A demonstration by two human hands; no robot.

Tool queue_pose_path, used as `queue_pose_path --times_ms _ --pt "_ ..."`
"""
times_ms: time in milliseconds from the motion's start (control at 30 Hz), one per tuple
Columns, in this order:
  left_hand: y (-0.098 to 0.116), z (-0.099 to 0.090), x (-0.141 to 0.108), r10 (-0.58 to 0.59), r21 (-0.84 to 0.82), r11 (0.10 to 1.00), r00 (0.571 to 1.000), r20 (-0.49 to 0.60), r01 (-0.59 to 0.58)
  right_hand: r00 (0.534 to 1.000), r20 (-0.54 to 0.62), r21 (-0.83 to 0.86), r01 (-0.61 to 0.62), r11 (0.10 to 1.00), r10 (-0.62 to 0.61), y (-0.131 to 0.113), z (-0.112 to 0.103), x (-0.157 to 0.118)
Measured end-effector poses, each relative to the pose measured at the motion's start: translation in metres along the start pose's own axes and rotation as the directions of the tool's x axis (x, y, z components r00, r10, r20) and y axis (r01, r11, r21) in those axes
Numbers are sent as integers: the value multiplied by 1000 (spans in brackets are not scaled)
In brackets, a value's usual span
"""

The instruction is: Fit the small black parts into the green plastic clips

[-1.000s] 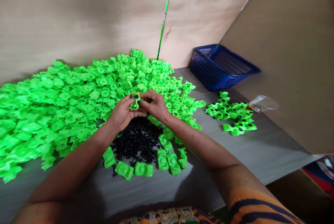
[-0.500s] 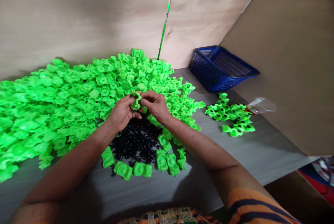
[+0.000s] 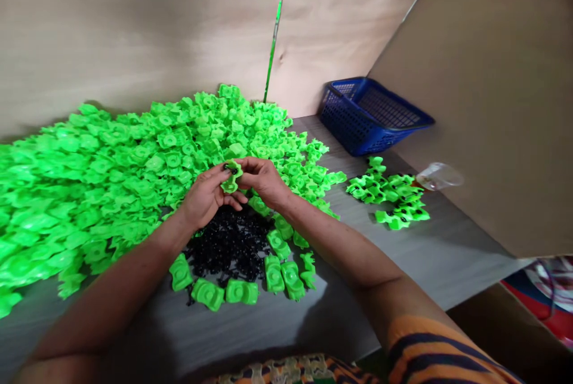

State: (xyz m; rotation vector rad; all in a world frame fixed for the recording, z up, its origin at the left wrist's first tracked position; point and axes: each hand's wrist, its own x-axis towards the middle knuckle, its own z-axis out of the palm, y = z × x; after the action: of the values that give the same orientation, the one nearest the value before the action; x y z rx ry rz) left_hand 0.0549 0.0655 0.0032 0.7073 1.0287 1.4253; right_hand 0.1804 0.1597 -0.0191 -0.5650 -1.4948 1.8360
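Observation:
A green plastic piece [image 3: 231, 180] with a small black part on it is held up between my two hands. My left hand [image 3: 206, 194] grips it from the left, thumb on top near the black part. The fingers of my right hand [image 3: 265, 181] are closed on its right side. Below my hands lies a heap of small black parts [image 3: 230, 243], edged at the front and right by several loose green pieces [image 3: 242, 291]. Behind and to the left spreads a large pile of green pieces [image 3: 111, 175].
A blue basket [image 3: 369, 124] stands at the back right against the wooden wall. In front of it lie several green pieces with black parts [image 3: 394, 193] and a clear plastic cup [image 3: 441, 176] on its side. A thin green stick [image 3: 272, 52] leans on the back wall.
The whole view has shifted slightly, so things appear a little further left. Both hands still hold the green piece, with only slight movement of the fingers.

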Motion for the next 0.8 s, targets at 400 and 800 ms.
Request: queue_pose_path --times_ms 400,800 --pt "3 2 2 58 1 998 991 -118 -58 918 19 -628 319 710 -396 -1 -8 0" --pt "7 2 0 110 80 992 985 -132 -101 958 -29 -525 227 820 -284 -10 -9 1"
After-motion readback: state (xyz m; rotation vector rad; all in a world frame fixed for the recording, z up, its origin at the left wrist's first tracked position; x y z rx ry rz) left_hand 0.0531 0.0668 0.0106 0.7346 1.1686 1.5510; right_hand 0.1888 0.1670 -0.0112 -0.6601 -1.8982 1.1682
